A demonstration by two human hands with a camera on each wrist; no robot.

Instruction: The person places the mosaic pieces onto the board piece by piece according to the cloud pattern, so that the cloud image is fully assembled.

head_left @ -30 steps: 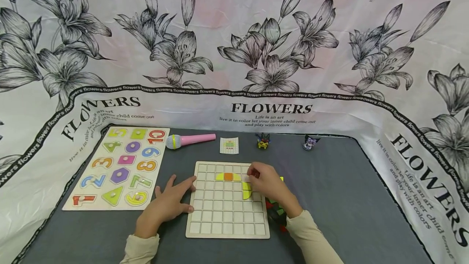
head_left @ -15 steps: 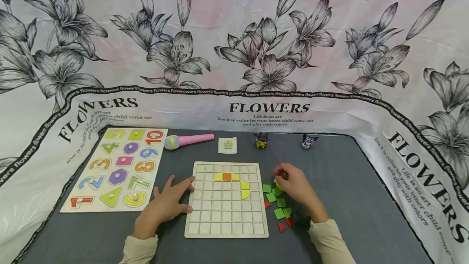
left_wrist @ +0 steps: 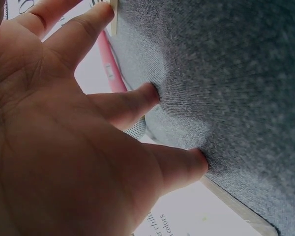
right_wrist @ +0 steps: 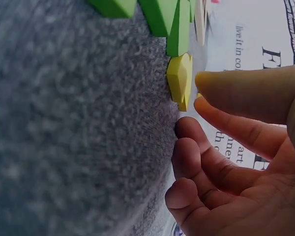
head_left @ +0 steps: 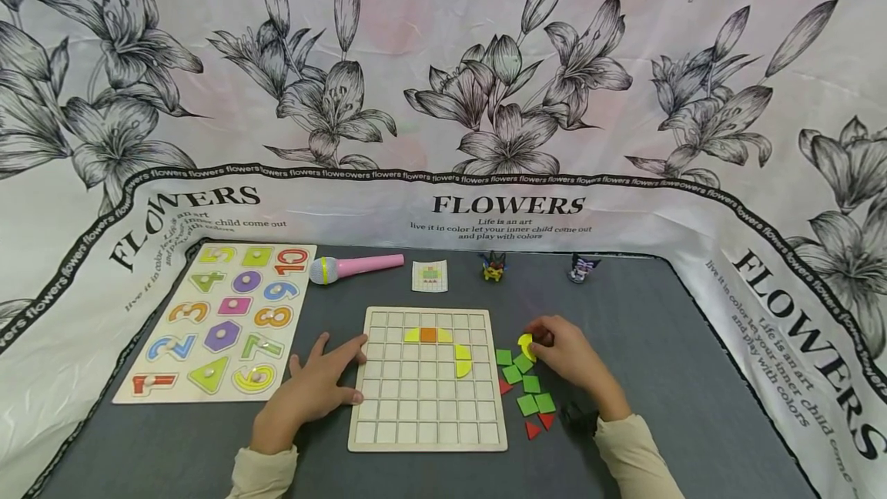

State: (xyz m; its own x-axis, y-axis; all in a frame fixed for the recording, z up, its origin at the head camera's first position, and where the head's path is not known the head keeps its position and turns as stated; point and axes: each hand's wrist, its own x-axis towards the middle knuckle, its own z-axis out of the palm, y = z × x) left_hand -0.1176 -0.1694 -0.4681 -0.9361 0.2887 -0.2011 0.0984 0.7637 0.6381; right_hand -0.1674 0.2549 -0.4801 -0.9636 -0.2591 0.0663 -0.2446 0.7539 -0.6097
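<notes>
A wooden grid board (head_left: 427, 406) lies on the grey cloth. It carries an orange square (head_left: 429, 335) between yellow curved pieces, and more yellow curved pieces (head_left: 463, 360) below to the right. My left hand (head_left: 326, 376) lies flat with spread fingers (left_wrist: 147, 96) against the board's left edge. To the right of the board my right hand (head_left: 537, 343) pinches a yellow curved piece (head_left: 525, 345) between thumb and forefinger; the right wrist view shows that yellow piece (right_wrist: 179, 78) standing on edge on the cloth. Loose green squares (head_left: 530, 385) and red triangles (head_left: 533, 430) lie just below it.
A number puzzle board (head_left: 222, 322) lies at the left, with a pink toy microphone (head_left: 356, 266) behind the grid board. A small pattern card (head_left: 430, 276) and two little figures (head_left: 494, 268) (head_left: 580, 269) stand at the back. Floral cloth walls surround the table.
My right hand left the grid board, moved right to the loose pieces and took hold of a yellow piece. The left hand stayed put.
</notes>
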